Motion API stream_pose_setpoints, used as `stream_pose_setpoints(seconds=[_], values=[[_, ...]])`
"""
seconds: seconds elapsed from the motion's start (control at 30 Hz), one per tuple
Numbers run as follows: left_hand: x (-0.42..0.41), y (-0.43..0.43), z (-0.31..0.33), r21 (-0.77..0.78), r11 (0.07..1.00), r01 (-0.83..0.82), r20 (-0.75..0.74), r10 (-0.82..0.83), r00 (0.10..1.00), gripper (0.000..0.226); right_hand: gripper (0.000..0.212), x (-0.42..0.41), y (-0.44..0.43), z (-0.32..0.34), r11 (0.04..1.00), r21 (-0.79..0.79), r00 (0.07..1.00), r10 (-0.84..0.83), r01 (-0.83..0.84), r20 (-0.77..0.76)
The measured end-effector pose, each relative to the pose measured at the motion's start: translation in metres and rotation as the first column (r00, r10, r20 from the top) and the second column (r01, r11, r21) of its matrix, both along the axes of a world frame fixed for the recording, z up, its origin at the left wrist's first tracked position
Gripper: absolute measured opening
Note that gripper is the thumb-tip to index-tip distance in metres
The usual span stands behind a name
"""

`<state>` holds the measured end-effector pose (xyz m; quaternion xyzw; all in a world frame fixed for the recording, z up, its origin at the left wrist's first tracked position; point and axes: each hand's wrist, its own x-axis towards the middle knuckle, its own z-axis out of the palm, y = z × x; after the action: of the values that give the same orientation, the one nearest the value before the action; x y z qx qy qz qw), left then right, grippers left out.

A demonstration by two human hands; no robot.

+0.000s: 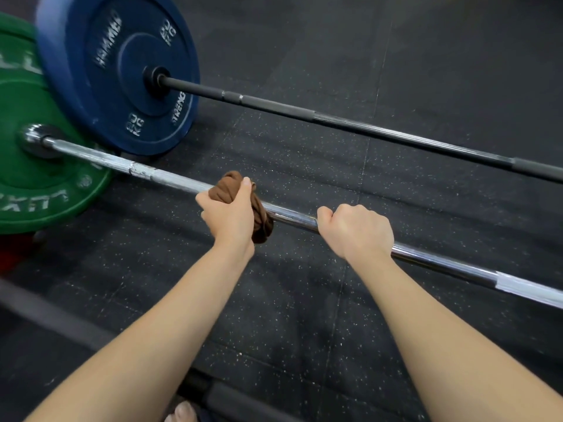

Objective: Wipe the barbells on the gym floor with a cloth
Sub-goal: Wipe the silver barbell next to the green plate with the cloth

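Note:
A chrome barbell [292,217] runs from a green plate [36,190] at the left down to the right edge. My left hand [228,213] grips a bunched brown cloth [262,222] that is wrapped around this bar near its middle. A little further right, my right hand [358,231] curls round the bare bar. Behind it lies a black barbell [350,121] carrying a blue 20 kg plate [122,71].
Dark speckled rubber floor [304,315] lies between and around the bars. A third dark bar [54,321] crosses the lower left, close to my toes [182,412]. Something red [12,251] shows under the green plate at the left edge.

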<state>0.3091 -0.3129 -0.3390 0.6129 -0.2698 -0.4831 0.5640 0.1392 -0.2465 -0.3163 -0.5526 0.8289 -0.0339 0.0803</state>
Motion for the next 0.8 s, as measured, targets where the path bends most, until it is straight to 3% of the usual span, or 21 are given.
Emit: stream_pose_setpoints(seconds=[0.23, 0.37, 0.47, 0.6, 0.73, 0.8], values=[[-0.003, 0.016, -0.009, -0.098, 0.995, -0.002, 0.053, 0.007, 0.999, 0.048, 0.052, -0.001, 0.002, -0.004, 0.999, -0.033, 1.000, 0.021, -0.021, -0.010], [-0.002, 0.016, -0.009, -0.104, 0.994, 0.011, 0.053, -0.005, 0.999, 0.050, 0.054, -0.001, 0.000, -0.003, 0.997, 0.030, 0.997, 0.070, -0.070, -0.011], [-0.001, 0.015, -0.008, -0.086, 0.996, 0.013, 0.055, -0.008, 0.998, 0.050, 0.051, 0.004, -0.004, 0.005, 0.987, 0.129, 0.995, 0.089, -0.093, 0.037], [-0.002, 0.012, -0.008, -0.066, 0.998, -0.001, 0.069, 0.006, 0.998, 0.048, 0.046, 0.041, -0.037, 0.013, 0.966, 0.140, 0.974, 0.207, -0.218, 0.091], [0.006, 0.006, -0.008, -0.041, 0.999, 0.007, 0.010, -0.007, 1.000, 0.043, 0.047, 0.066, -0.067, 0.003, 0.956, 0.159, 0.944, 0.202, -0.248, 0.260], [0.012, 0.000, -0.006, -0.031, 0.999, -0.009, -0.006, 0.008, 1.000, 0.043, 0.048, 0.070, -0.065, -0.001, 0.969, 0.133, 0.969, 0.187, -0.209, 0.159]])
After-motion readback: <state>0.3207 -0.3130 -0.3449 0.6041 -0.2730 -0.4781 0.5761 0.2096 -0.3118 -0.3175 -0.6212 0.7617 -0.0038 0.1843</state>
